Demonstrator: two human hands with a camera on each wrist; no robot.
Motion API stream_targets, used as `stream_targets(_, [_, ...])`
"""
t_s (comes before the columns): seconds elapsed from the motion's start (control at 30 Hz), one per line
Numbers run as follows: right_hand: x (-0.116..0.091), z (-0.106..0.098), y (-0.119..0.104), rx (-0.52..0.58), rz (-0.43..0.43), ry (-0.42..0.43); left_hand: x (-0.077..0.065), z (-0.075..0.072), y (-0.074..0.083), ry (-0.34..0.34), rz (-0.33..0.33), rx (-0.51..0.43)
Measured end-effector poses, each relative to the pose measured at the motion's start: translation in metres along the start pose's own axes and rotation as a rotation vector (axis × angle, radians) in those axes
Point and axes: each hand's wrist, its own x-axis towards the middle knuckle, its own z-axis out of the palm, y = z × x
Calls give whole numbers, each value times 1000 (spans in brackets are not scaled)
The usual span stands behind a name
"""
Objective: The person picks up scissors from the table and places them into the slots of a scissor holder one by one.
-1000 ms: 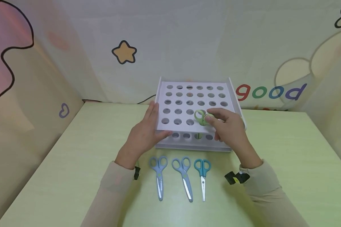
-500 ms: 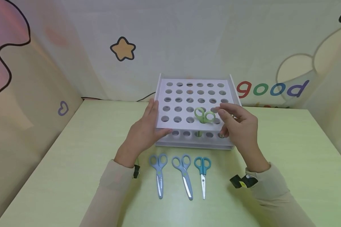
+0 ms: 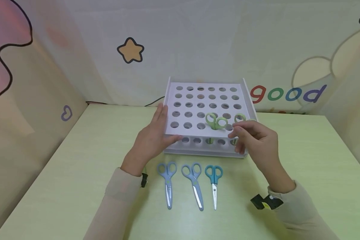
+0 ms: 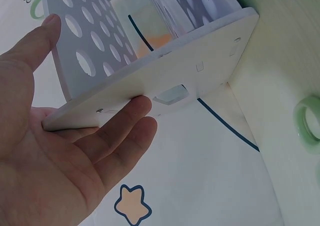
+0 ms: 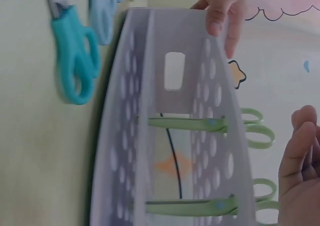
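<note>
A white rack with two holed shelves stands on the table. My left hand grips its left side, thumb on the upper shelf's front corner and fingers along the outer wall, as the left wrist view shows. Two pairs of green scissors hang blades-down through upper-shelf holes: one pair of scissors at front centre, another at front right, partly behind my right hand. In the right wrist view, their blades reach down to the lower shelf. The right fingers are loosely bent, holding nothing, beside the right pair's handles.
In front of the rack lie two pairs of blue-grey scissors and a teal pair, handles toward the rack. A light green ring shows on the table in the left wrist view. A printed backdrop stands behind the table.
My right hand has let go of the centre green scissors and moved right to the other green pair, then drawn slightly back from it. The left hand keeps its place on the rack.
</note>
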Motion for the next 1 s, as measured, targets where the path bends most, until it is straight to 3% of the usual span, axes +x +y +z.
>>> stream_targets(0.2, [-13, -9, 16, 13, 51, -92, 1, 0, 0, -6, 1, 0])
stream_targets(0.73, [-29, -3, 51, 20, 158, -150, -1, -1, 1, 0, 8, 8])
stream_targets(1.0, [-37, -7, 68, -77, 196, -234, -1, 0, -1, 8, 16, -12])
